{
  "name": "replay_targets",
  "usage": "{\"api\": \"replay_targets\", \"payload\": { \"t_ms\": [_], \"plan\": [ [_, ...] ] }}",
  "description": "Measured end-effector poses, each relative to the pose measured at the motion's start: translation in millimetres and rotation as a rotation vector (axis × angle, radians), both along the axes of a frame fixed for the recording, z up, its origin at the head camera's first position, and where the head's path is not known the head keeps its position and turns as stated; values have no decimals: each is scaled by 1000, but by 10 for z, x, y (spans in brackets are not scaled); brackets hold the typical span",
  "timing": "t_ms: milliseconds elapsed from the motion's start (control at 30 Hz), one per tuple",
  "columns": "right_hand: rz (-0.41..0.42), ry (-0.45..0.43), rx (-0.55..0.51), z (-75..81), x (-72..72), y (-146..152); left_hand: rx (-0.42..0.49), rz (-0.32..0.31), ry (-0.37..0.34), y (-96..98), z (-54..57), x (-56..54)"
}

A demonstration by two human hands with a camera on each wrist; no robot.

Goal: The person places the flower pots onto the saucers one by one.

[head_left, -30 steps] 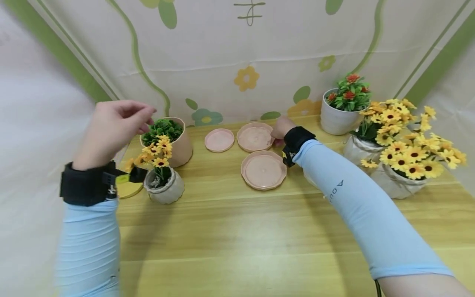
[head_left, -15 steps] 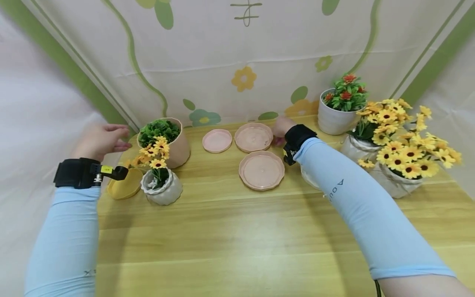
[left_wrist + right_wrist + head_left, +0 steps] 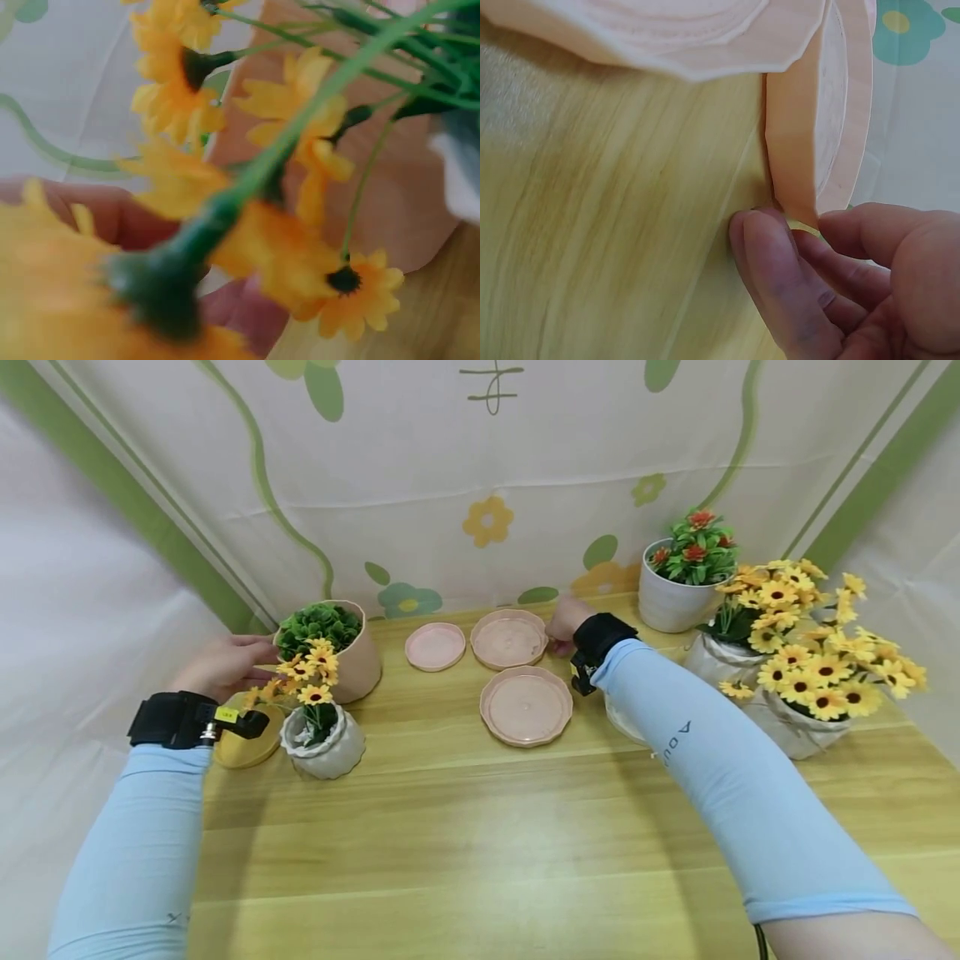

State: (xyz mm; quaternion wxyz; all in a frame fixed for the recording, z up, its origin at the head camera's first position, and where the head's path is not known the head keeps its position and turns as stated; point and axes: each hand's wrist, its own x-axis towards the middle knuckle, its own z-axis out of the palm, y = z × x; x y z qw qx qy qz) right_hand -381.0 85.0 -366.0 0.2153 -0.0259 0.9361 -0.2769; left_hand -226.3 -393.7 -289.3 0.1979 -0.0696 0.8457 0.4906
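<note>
My left hand (image 3: 225,667), fingers extended, is at the left side of a peach flowerpot (image 3: 360,664) holding a green leafy plant (image 3: 318,628). Whether it touches the pot cannot be seen. Yellow flowers (image 3: 360,289) from a small white pot (image 3: 330,752) partly cover that hand (image 3: 240,307) in the left wrist view. My right hand (image 3: 567,620) pinches the right edge of the back pink saucer (image 3: 510,639). In the right wrist view, thumb and fingers of the hand (image 3: 840,277) meet that saucer's rim (image 3: 795,150). Another pink saucer (image 3: 527,706) lies in front.
A smaller pink saucer (image 3: 435,647) lies left of the back one, and a yellow saucer (image 3: 247,747) sits under the left wrist. To the right stand a red-flowered plant in a white pot (image 3: 675,597) and yellow flowers (image 3: 825,668) in pots. My right forearm partly hides a white object (image 3: 622,722).
My left hand has come down from above the green plant, swung left, then moved in to the peach flowerpot's left side. The right hand stays at the back saucer's edge.
</note>
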Motion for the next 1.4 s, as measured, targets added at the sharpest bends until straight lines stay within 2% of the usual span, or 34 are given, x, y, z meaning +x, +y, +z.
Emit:
{"api": "replay_targets", "payload": {
  "t_ms": [133, 267, 567, 633, 700, 900, 1033, 1133, 1267, 1400],
  "plan": [
    [-2, 10, -3, 22, 39, -7, 8, 31, 4, 17, -60, -38],
    [-3, 14, 11, 34, 55, -20, -25, 57, 4, 53, -71, -66],
    [-14, 9, 1, -5, 20, -37, -61, 64, 16, 78, -8, -85],
    [-15, 4, -6, 0, 26, -46, -59, 69, 35, 71, 38, -76],
    [-12, 2, -5, 10, 33, -53, -14, 85, 45, 69, 98, -72],
    [2, 11, 15, 35, 41, -55, 242, 161, 36, 116, 384, -102],
    [23, 24, 41, 23, 18, -48, 275, 203, 54, 220, 587, -142],
    [30, 26, 48, 13, 2, -41, 288, 215, 56, 327, 696, -197],
    [27, 25, 39, 14, 3, -33, 300, 184, 42, 521, 787, -277],
    [45, 38, 44, 21, 20, -25, 305, 142, 49, 750, 831, -343]
  ]
}}
